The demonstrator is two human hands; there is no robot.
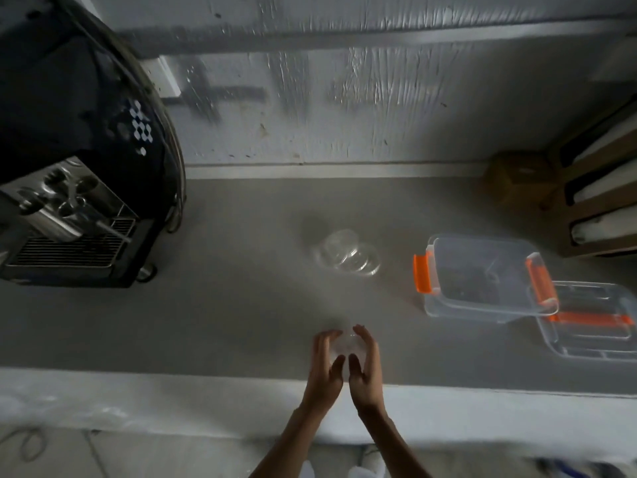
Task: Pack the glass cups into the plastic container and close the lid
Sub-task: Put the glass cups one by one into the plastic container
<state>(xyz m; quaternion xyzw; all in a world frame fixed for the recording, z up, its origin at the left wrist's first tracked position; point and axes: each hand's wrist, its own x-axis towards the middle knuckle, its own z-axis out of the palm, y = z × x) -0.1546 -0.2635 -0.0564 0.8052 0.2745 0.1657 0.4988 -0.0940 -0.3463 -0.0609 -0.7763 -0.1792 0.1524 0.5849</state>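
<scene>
I look down at a gray counter (pixel 241 305) from the head camera. Both of my hands are close together near the front edge. My left hand (pixel 325 365) and my right hand (pixel 365 367) are cupped around one clear glass cup (pixel 346 343). The fingers curl on each side of it and the thumbs meet at the front. So both hands are wrapped around this cup. I cannot tell if the cup sits on the counter or is just above it, because the picture is blurry there.

More glass cups (pixel 348 253) sit farther back on the counter, in the middle. They look like two or so, close together, but they are clear and smeared, so I cannot count them for sure.

To the right is the plastic container (pixel 482 305). It is clear and open, with orange clips (pixel 423 273) on its left and right sides. Its lid (pixel 593 339) lies flat on the counter just to the right and a bit nearer to me. One corner of the container sits over the lid. The lid has an orange strip on it.

On the far left stands a big dark coffee machine (pixel 79 188) with shiny metal parts. At the far right are brown boxes (pixel 599 188) by the wall.
</scene>
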